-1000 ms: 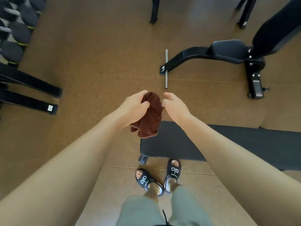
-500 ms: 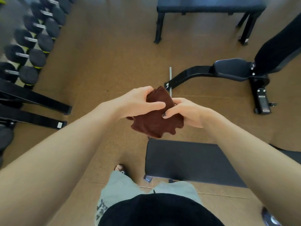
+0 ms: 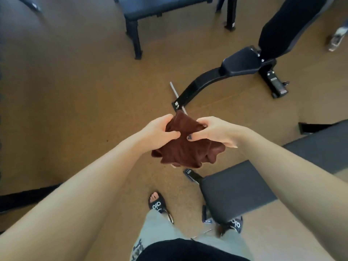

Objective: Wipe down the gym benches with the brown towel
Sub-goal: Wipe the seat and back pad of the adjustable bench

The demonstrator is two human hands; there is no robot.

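The brown towel (image 3: 185,146) hangs bunched in mid-air at the centre of the view. My left hand (image 3: 159,129) pinches its left side and my right hand (image 3: 213,131) grips its right side, thumbs nearly meeting on top. Just below and to the right lies a flat bench with a dark grey pad (image 3: 237,187), its end near my feet. An adjustable bench with a black seat (image 3: 243,64) and raised backrest (image 3: 288,25) stands beyond on the right. A third flat bench (image 3: 162,5) is at the top.
The floor is brown cork-like matting (image 3: 75,91). A thin metal bar (image 3: 176,95) lies by the adjustable bench's front foot. Black frame legs (image 3: 28,196) enter at the lower left. Another person's shoe (image 3: 337,37) shows at the far right edge. My sandalled feet are below.
My right hand closed on the towel, so both hands now hold it spread wider. The view swung right and forward: the dumbbell rack left the frame and the far bench came closer.
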